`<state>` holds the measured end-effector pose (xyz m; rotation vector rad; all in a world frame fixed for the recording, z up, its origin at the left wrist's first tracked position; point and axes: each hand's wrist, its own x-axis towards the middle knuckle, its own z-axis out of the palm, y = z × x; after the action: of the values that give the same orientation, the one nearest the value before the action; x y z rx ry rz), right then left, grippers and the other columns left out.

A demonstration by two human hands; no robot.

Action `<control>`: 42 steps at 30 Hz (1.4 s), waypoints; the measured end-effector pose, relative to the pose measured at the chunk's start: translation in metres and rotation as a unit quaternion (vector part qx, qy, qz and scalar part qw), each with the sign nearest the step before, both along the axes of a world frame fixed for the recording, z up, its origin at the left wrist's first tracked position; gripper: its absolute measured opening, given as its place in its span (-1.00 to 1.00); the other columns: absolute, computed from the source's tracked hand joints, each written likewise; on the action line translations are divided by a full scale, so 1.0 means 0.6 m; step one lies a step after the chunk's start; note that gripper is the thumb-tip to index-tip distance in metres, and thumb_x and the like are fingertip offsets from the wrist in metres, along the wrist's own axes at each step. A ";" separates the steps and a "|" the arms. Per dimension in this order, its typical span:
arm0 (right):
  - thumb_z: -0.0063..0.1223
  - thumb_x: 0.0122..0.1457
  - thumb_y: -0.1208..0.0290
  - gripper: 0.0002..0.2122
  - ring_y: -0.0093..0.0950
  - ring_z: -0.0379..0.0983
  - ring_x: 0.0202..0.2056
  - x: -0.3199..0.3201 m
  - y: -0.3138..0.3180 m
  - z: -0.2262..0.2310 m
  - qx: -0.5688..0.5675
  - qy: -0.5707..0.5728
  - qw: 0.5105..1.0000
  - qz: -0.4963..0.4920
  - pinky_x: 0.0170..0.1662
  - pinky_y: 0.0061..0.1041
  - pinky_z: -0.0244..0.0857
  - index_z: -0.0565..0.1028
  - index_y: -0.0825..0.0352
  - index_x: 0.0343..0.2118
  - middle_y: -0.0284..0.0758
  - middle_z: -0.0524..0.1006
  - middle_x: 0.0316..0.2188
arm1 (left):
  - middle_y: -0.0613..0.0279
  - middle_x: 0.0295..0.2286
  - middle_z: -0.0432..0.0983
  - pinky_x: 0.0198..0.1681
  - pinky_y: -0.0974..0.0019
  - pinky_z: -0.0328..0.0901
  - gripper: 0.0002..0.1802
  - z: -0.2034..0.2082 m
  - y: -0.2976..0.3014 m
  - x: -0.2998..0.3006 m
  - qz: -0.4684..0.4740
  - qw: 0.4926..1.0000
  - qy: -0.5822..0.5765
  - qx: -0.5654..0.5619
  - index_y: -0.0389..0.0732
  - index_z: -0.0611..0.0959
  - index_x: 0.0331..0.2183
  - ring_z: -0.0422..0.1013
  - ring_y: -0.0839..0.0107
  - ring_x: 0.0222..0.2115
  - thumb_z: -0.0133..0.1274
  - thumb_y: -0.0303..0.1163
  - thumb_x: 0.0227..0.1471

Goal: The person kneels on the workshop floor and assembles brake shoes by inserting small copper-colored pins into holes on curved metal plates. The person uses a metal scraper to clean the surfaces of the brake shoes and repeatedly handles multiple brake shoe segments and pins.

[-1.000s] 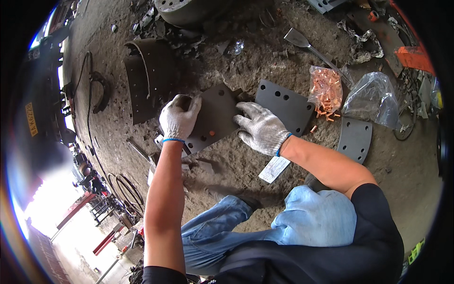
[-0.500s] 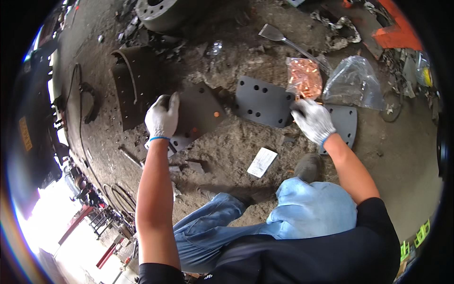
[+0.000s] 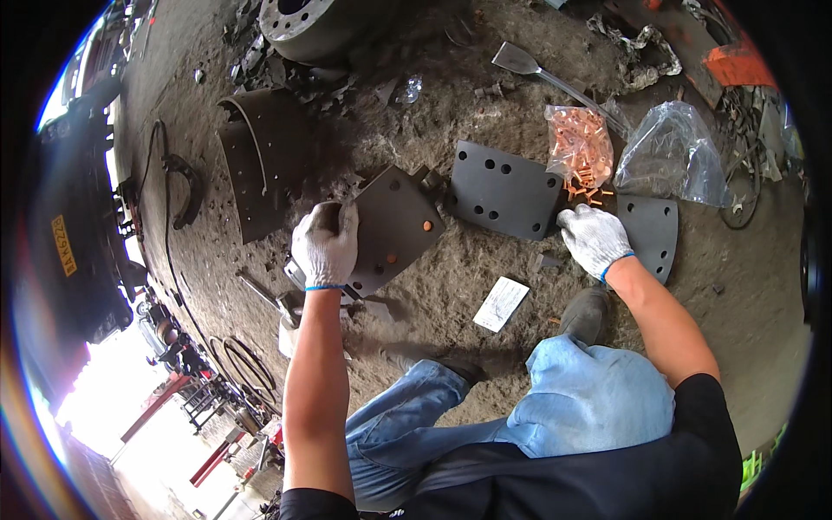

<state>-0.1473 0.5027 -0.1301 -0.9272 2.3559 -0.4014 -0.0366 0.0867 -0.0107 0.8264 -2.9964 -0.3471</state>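
Note:
My white-gloved left hand (image 3: pixel 325 247) closes around the left edge of a dark brake lining (image 3: pixel 394 221) that seems to lie on a brake shoe. Two copper rivets show in its holes. My gloved right hand (image 3: pixel 594 241) has its fingers drawn together just below the loose copper rivets (image 3: pixel 585 192); whatever they pinch is too small to make out. Those rivets spill from the mouth of a clear bag of rivets (image 3: pixel 579 143). Left of the right hand lies a second drilled lining (image 3: pixel 503 189), and a third lining (image 3: pixel 650 232) sits to its right.
A curved metal brake shoe (image 3: pixel 269 156) stands at left, near a brake drum (image 3: pixel 303 26). Beyond the linings lie a long-handled scraper (image 3: pixel 555 82) and an empty plastic bag (image 3: pixel 676 152). A paper slip (image 3: pixel 501 303) rests before my shoes. A vehicle (image 3: pixel 65 234) borders the left.
My right hand has drawn back from the bag's mouth, uncovering the loose rivets. My left hand stays on its lining. The whole view has shifted, so things appear farther right.

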 end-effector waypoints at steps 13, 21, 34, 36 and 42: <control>0.10 0.32 0.32 -0.71 -0.27 0.65 -0.17 -0.077 -0.207 0.054 -0.347 -0.443 0.822 -0.089 0.00 -0.29 0.50 0.62 0.44 -0.06 -0.12 0.69 -0.22 | 0.06 -0.41 0.68 -0.23 0.08 0.47 -0.75 -0.025 0.011 0.032 0.020 0.998 0.052 0.008 -0.12 0.77 -0.33 0.60 0.02 -0.36 0.32 -0.14 0.13; 0.09 0.38 0.44 -0.78 -0.56 0.62 -0.28 -0.086 -0.345 0.034 -0.305 -0.634 0.698 -0.132 -0.32 -0.46 0.67 0.60 0.41 -0.01 -0.32 0.62 -0.29 | 0.06 -0.41 0.67 -0.20 0.18 0.46 -0.76 -0.011 0.016 0.023 -0.056 0.997 -0.001 -0.062 -0.22 0.75 -0.27 0.60 0.18 -0.37 0.22 -0.22 0.26; 0.11 0.32 0.38 -0.71 -0.43 0.67 -0.20 -0.083 -0.367 0.040 -0.321 -0.515 0.790 -0.090 -0.28 -0.40 0.67 0.63 0.36 0.04 -0.20 0.71 -0.11 | 0.04 -0.41 0.66 -0.20 0.17 0.46 -0.76 -0.010 0.018 0.018 -0.044 0.998 0.002 -0.049 -0.23 0.75 -0.29 0.60 0.15 -0.36 0.24 -0.23 0.24; 0.10 0.33 0.36 -0.70 -0.39 0.70 -0.33 -0.080 -0.361 0.046 -0.326 -0.530 0.774 -0.119 -0.31 -0.38 0.64 0.62 0.35 0.06 -0.13 0.71 -0.12 | 0.04 -0.41 0.66 -0.19 0.17 0.46 -0.75 -0.010 0.016 0.019 -0.040 0.998 -0.002 -0.045 -0.23 0.75 -0.29 0.60 0.16 -0.36 0.24 -0.23 0.24; 0.21 0.28 0.29 -0.65 -0.33 0.70 -0.26 -0.059 -0.383 0.013 -0.378 -0.388 0.820 -0.187 -0.25 -0.34 0.64 0.61 0.44 0.00 -0.08 0.71 -0.15 | 0.08 -0.39 0.67 -0.17 0.03 0.43 -0.78 -0.018 0.011 0.017 0.003 1.000 0.010 -0.024 -0.10 0.76 -0.32 0.57 -0.02 -0.31 0.27 -0.16 0.14</control>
<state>-0.1829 0.2730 -0.1221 -0.4239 1.5561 -1.6162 -0.0267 0.0933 -0.0215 0.8218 -2.9717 -0.2809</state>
